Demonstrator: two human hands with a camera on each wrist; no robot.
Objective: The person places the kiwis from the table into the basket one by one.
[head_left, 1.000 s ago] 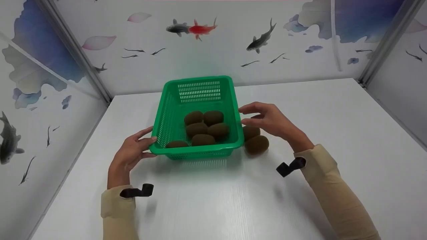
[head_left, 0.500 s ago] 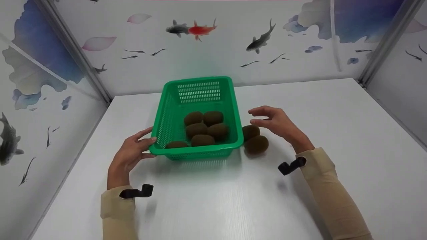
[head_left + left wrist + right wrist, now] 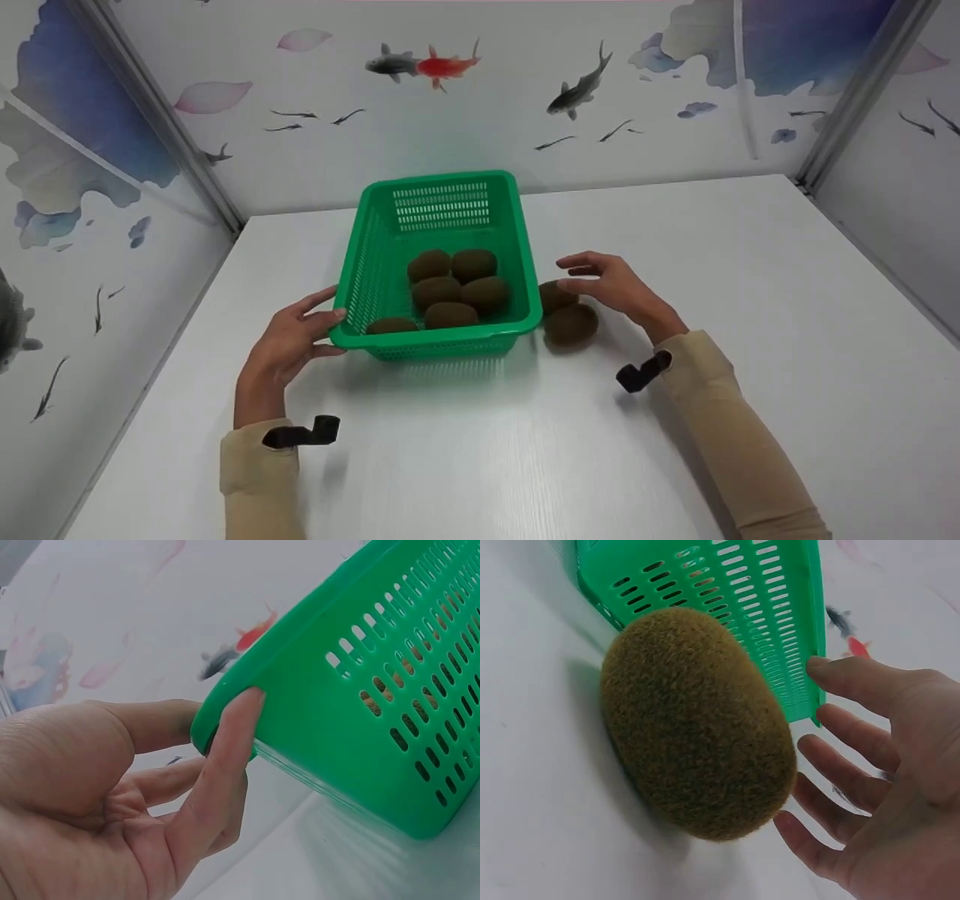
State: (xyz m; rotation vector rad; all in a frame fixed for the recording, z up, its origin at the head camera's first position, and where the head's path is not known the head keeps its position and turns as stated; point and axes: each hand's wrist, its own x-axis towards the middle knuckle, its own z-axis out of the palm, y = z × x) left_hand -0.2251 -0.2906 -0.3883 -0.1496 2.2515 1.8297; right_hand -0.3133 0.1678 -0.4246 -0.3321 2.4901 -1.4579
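My left hand (image 3: 289, 341) holds the green plastic basket (image 3: 435, 340) by its near left corner; in the left wrist view the thumb and fingers pinch the rim. Several brown, fuzzy kiwis (image 3: 486, 295) lie inside, toward the near end. Two more sit on the table against the basket's right side, a rear kiwi (image 3: 558, 301) and a front kiwi (image 3: 571, 328). Over the rear one hovers my right hand (image 3: 619, 289), its fingers spread and loosely bent around nothing. A large kiwi (image 3: 697, 724) fills the right wrist view, the fingertips close beside it; contact cannot be made out.
The white table (image 3: 465, 465) reaches back to a wall (image 3: 480, 142) printed with fish and petals. Side walls stand at left and right. A small black camera mount (image 3: 304, 433) juts from the left cuff, and another mount (image 3: 643, 372) from the right.
My right hand has drawn back from the basket's right rim, then dropped lower toward the rear kiwi. The left hand keeps its hold. The whole view has shifted slightly.
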